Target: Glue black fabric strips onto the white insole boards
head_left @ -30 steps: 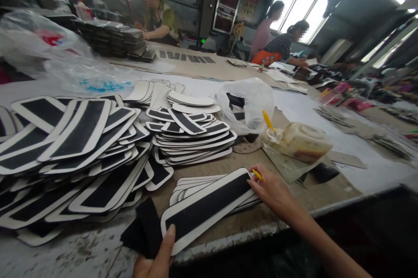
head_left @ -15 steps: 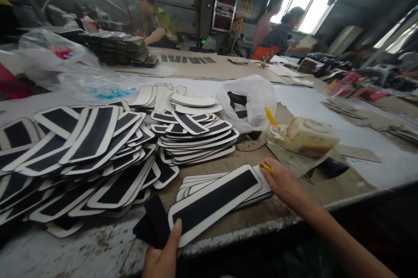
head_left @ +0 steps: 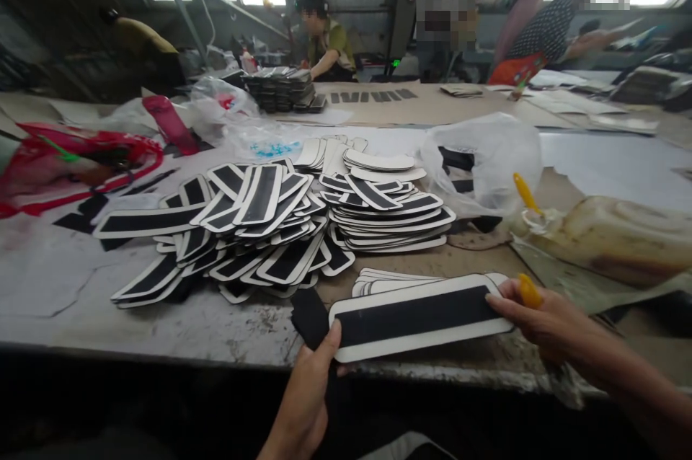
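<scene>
A long white piece with a black strip on it [head_left: 414, 317] is held between both hands at the front of the table. My left hand [head_left: 311, 388] pinches its left end, thumb on top, with folded black material [head_left: 311, 317] just beside it. My right hand [head_left: 546, 323] grips the right end with the thumb on top, and a yellow-handled tool [head_left: 530, 292] is also held in that hand. Behind the held piece lies a low stack of white pieces [head_left: 378, 281], partly covered by it.
Heaped black-and-white pieces [head_left: 259, 197] spread across the left; a neater stack [head_left: 394, 233] stands beside them. A plastic bag [head_left: 486, 157], a glue container [head_left: 621, 236] with a yellow handle and a red bag [head_left: 32, 171] lie around. People work behind. The table edge [head_left: 216, 359] runs in front.
My right hand has moved onto the right end of the piece, which is now more level and lifted toward me. The view has turned left, showing the red bag and another person.
</scene>
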